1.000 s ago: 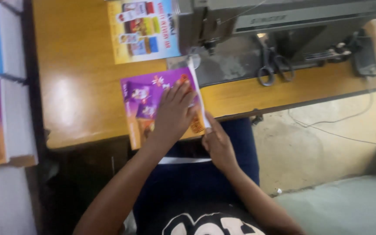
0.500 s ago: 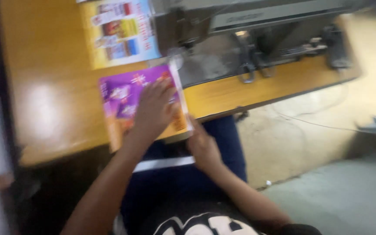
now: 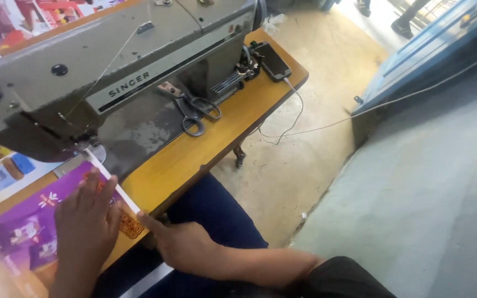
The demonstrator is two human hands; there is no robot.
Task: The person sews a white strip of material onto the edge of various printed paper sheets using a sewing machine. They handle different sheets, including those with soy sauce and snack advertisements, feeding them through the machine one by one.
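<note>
Down in the lower left of the frame, left hand (image 3: 86,223) pressed flat, fingers spread, on a purple printed sheet (image 3: 26,229) lying on the wooden desk (image 3: 194,154). Right hand (image 3: 180,243) just beside it at the desk's near edge, forefinger stretched out and touching the sheet's orange corner next to a white strip (image 3: 111,182) along the sheet's right border. Neither hand closed around anything; both resting on the sheet, near each other but apart. White strip running up under the needle end of a grey sewing machine (image 3: 117,72), filling the upper left. Black-handled scissors (image 3: 194,110) on the machine's base at centre, well apart from both hands. Dark phone (image 3: 274,60) near the desk's far right corner, thin cable (image 3: 291,118) trailing off toward the concrete floor (image 3: 409,209). Blue trouser leg (image 3: 216,212) below the desk edge.
</note>
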